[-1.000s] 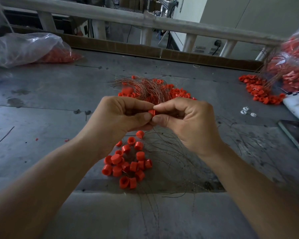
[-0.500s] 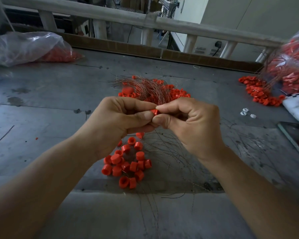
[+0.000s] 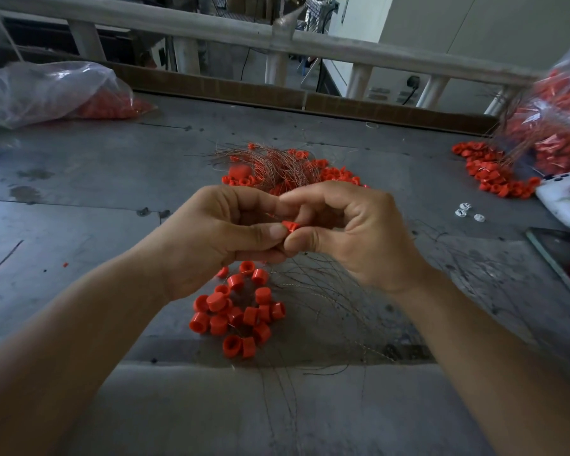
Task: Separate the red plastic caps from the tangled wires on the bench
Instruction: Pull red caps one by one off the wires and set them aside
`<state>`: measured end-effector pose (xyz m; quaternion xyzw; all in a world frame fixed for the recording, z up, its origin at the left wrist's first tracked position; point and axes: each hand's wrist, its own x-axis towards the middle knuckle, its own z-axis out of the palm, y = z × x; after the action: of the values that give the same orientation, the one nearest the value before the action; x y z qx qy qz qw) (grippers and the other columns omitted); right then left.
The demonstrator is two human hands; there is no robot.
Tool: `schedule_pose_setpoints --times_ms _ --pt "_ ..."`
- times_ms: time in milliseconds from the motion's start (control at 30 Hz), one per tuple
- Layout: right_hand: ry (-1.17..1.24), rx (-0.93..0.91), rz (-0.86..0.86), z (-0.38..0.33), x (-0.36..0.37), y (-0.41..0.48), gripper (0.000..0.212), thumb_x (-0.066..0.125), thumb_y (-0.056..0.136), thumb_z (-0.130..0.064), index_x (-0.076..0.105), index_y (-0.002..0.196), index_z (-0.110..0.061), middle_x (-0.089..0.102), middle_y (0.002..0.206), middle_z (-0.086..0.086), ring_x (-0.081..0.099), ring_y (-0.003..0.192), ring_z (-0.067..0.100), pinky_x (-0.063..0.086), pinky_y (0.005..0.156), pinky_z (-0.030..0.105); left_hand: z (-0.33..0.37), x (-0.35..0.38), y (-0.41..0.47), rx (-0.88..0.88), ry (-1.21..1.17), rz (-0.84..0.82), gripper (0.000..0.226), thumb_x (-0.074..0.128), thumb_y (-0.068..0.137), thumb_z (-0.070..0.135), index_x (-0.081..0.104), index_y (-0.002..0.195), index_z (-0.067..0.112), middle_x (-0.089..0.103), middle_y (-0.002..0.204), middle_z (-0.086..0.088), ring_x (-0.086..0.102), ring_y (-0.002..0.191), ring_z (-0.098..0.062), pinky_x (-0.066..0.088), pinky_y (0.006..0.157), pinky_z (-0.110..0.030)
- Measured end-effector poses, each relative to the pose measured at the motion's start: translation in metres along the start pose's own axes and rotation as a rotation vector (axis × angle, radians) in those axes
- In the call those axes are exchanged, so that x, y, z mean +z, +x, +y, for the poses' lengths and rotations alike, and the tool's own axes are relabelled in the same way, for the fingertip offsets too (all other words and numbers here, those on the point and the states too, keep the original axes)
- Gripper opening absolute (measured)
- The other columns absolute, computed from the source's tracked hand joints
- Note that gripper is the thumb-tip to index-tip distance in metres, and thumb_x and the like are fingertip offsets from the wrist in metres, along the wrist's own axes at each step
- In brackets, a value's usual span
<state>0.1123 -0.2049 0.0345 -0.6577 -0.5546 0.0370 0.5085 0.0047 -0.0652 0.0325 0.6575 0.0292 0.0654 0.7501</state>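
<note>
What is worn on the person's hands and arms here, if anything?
Nothing visible. The left hand and right hand have no gloves or rings; the left forearm and right forearm are bare, with no sleeves, watch or bands. Nails are short.

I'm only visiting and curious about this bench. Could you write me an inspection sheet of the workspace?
Surface: grey bench, stained and scratched.
Job's things: red cap pinched between both hands; separated caps in front; tangled wires with caps behind.
Clutter: left bag and right bag of caps; small white parts.
Grippers: left hand and right hand both pinch the cap.
Cables: loose wires strewn under the right hand.
Surroundings: railing beyond the bench; wall socket.
</note>
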Motion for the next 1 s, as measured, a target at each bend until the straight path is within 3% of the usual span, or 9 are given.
schedule_pose_setpoints --times_ms 67,167,300,433,533,667,800,1000 --pt "-0.072 -0.009 -0.092 0.0 -0.003 0.001 0.042 0.071 0.066 -0.025 0.059 0.106 -0.022 0.057 0.078 -0.009 0.057 0.075 0.005 0.049 0.072 0.02 0.0 0.0 0.0 -0.009 -0.012 -0.021 0.028 0.068 0.055 0.014 0.072 0.083 0.013 0.071 0.076 -0.01 0.069 0.069 -0.018 0.056 0.06 -0.023" --pt "-0.12 -0.034 -0.163 -0.001 -0.005 0.002 0.027 0.068 0.07 -0.022 0.063 0.097 -0.022 0.052 0.079 -0.012 0.051 0.075 -0.001 0.044 0.071 0.015 -0.002 0.0 0.0 -0.013 -0.026 -0.031 0.042 0.067 0.057 0.013 0.063 0.099 0.009 0.071 0.076 -0.012 0.069 0.067 -0.019 0.057 0.059 -0.024" --pt "-0.174 -0.081 -0.084 -0.003 -0.003 0.0 0.016 0.065 0.075 -0.021 0.066 0.087 -0.011 0.049 0.078 -0.014 0.049 0.072 -0.003 0.041 0.069 0.011 -0.001 0.003 -0.002 0.065 -0.046 -0.05 0.049 0.07 0.063 0.023 0.057 0.109 0.013 0.071 0.08 -0.013 0.07 0.073 -0.023 0.056 0.061 -0.024" --pt "-0.199 -0.102 -0.058 -0.003 -0.002 -0.001 0.011 0.064 0.077 -0.016 0.065 0.082 -0.006 0.047 0.078 -0.014 0.048 0.071 -0.002 0.04 0.066 0.011 -0.002 0.008 -0.005 0.216 0.224 0.006 0.06 0.075 0.058 0.03 0.051 0.113 0.03 0.073 0.086 -0.005 0.071 0.077 -0.019 0.054 0.066 -0.022" --pt "-0.193 -0.109 -0.064 -0.002 0.001 -0.002 0.01 0.063 0.079 -0.013 0.064 0.081 -0.003 0.046 0.078 -0.014 0.047 0.07 -0.003 0.041 0.065 0.011 -0.003 0.012 -0.006 0.265 0.262 0.017 0.06 0.076 0.061 0.028 0.049 0.115 0.032 0.073 0.084 -0.001 0.071 0.074 -0.014 0.053 0.066 -0.018" --pt "-0.167 -0.118 -0.05 -0.004 0.004 -0.004 0.002 0.062 0.079 -0.01 0.061 0.077 -0.009 0.046 0.076 -0.014 0.047 0.068 -0.002 0.039 0.064 0.011 -0.002 0.014 -0.009 0.305 0.248 0.007 0.06 0.069 0.063 0.028 0.046 0.118 0.032 0.072 0.079 -0.005 0.07 0.069 -0.016 0.054 0.064 -0.02" --pt "-0.155 -0.135 -0.027 -0.005 0.006 -0.005 0.016 0.062 0.078 -0.006 0.053 0.075 -0.02 0.045 0.075 -0.016 0.046 0.069 -0.003 0.037 0.064 0.01 -0.002 0.017 -0.01 0.328 0.225 0.003 0.058 0.066 0.066 0.022 0.045 0.12 0.029 0.071 0.079 -0.011 0.07 0.069 -0.021 0.055 0.062 -0.023" --pt "-0.136 -0.109 -0.039 -0.003 0.003 -0.004 0.015 0.063 0.079 -0.01 0.054 0.078 -0.021 0.046 0.077 -0.017 0.047 0.069 -0.003 0.038 0.064 0.01 -0.001 0.018 -0.009 0.299 0.189 0.013 0.058 0.068 0.064 0.023 0.048 0.117 0.025 0.07 0.08 -0.012 0.07 0.069 -0.023 0.055 0.062 -0.023"
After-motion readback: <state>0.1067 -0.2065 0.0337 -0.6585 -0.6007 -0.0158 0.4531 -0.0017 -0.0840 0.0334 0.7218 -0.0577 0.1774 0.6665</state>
